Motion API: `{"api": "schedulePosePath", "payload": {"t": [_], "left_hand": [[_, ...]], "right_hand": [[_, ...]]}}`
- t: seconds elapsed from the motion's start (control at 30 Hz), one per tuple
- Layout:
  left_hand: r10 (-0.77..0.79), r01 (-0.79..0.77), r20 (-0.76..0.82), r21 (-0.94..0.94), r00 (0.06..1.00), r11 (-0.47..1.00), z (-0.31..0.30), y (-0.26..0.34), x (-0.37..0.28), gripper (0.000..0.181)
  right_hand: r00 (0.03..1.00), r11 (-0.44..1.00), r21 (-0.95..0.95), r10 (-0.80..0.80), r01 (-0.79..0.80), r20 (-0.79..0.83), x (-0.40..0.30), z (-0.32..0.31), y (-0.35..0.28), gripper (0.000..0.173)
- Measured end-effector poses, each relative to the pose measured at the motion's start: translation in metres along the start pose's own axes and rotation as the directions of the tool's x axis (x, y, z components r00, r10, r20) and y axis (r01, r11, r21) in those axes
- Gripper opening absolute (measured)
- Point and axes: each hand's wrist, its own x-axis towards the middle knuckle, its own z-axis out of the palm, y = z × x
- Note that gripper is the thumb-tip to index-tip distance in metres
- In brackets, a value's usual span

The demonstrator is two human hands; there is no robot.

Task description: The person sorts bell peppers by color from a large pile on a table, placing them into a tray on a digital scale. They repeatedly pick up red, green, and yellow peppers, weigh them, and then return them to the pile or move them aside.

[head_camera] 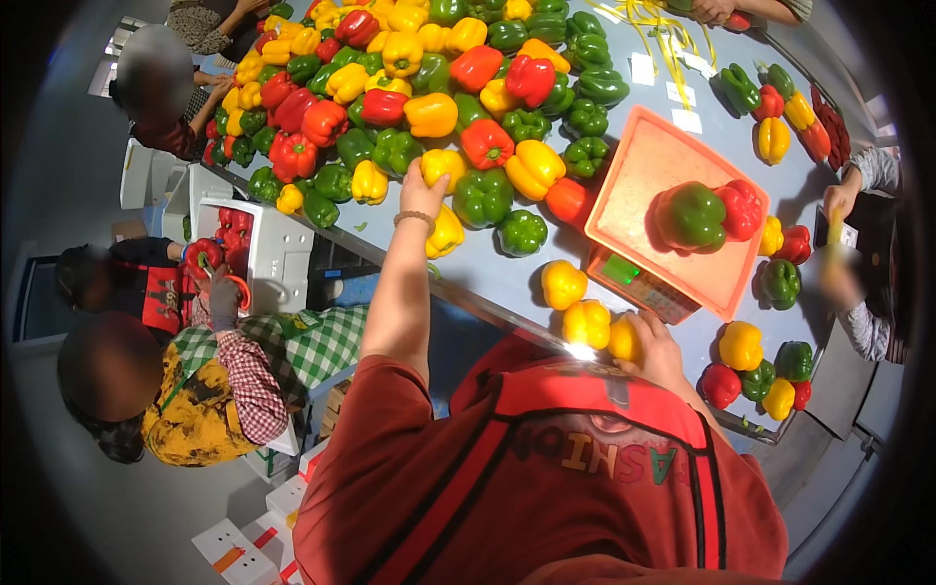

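Note:
My left hand [423,191] grips a yellow bell pepper [444,170] at the near edge of a large pile of red, yellow and green peppers. Another yellow pepper [444,232] lies beside my left wrist. My right hand [656,349] has its fingers around a yellow pepper [624,339] at the table's front edge, next to two more yellow peppers [586,324]. Beyond the right hand, an orange tray [621,172] sits tilted in view on a digital scale [640,285] with a lit green display. In the tray lie a green pepper [691,216] and a red pepper [740,210].
Small groups of peppers [740,346] lie right of the scale. Yellow ties [676,51] and white tags [643,69] lie at the back. Co-workers stand around the table; one at left holds a red pepper [202,257] near a white foam box [281,256].

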Motion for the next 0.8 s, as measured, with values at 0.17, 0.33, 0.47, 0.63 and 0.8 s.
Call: {"api": "schedulePosePath", "payload": {"t": [0.17,0.33,0.47,0.63,0.8], "left_hand": [[0.394,-0.292,-0.156,0.444,0.906,0.847,-0.035,0.085,0.013,0.056],[0.53,-0.404,0.132,0.803,0.838,0.439,-0.028,0.091,0.075,0.068],[0.453,-0.544,0.338,0.69,0.825,0.477,-0.049,0.108,0.099,0.074],[0.279,-0.203,0.187,-0.344,0.942,0.917,-0.059,0.118,0.067,0.082],[0.436,0.117,0.361,-0.862,0.824,0.493,-0.016,0.185,-0.008,0.085]], "right_hand": [[0.999,0.999,0.025,0.04,-0.039,-0.017,-0.004,0.004,0.003,0.081],[0.999,0.999,0.035,0.027,-0.026,-0.032,-0.003,-0.003,-0.005,0.08],[0.997,0.998,0.056,0.028,-0.024,-0.071,-0.006,-0.003,-0.005,0.079],[0.989,0.997,0.067,0.047,-0.038,-0.137,-0.009,0.003,-0.006,0.077],[0.984,0.993,0.111,0.06,-0.042,-0.166,-0.014,0.001,-0.008,0.072]]}}
